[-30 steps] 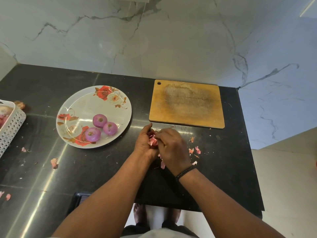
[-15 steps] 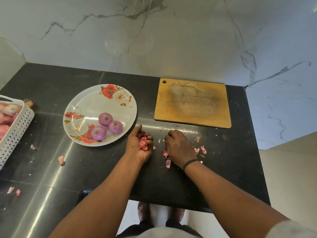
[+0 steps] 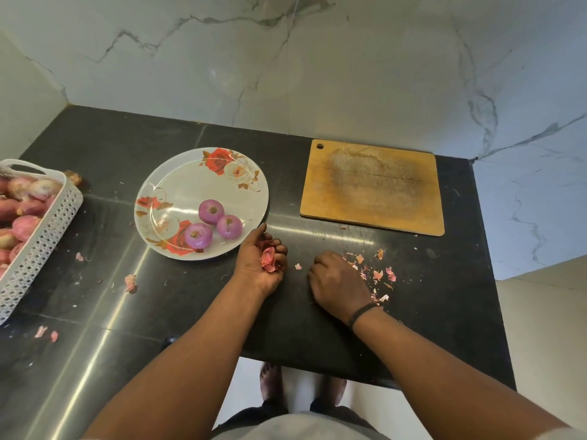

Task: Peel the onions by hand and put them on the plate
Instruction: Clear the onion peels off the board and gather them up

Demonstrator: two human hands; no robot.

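1. Glossy black stone bench (image 3: 178,312), streaked with glare, under a white marble-veined wall (image 3: 317,74).
2. Round white plate (image 3: 190,188) left of centre, smooth and shiny, printed with red roses.
3. Three peeled onions (image 3: 210,211), purple and slick, cluster on the plate's lower right part, touching one another.
4. A worn rectangular wooden board (image 3: 373,185) sits right of centre, grey and scuffed in the middle, with a hole in its top-left corner.
5. At the left edge, a white perforated plastic basket (image 3: 47,236) holds unpeeled onions with dry pinkish skins.
6. Left hand (image 3: 259,265) rests at centre frame, just beside the plate's lower right rim, palm up and cupped.
7. Its fingers curl round a bunch of papery pink peels (image 3: 268,257); the plated onions lie just up and left of it.
8. Right hand (image 3: 338,281) is down on the bench right of the left one, knuckles up, fingers curled under.
9. Whether it pinches anything I cannot tell; the fingertips are hidden.
10. A thin dark band (image 3: 362,314) circles the right wrist.
11. Small flaky scraps (image 3: 378,274) lie scattered just right of the right hand, with one more between the two hands.
12. A few stray flakes lie at the lower left near the basket.
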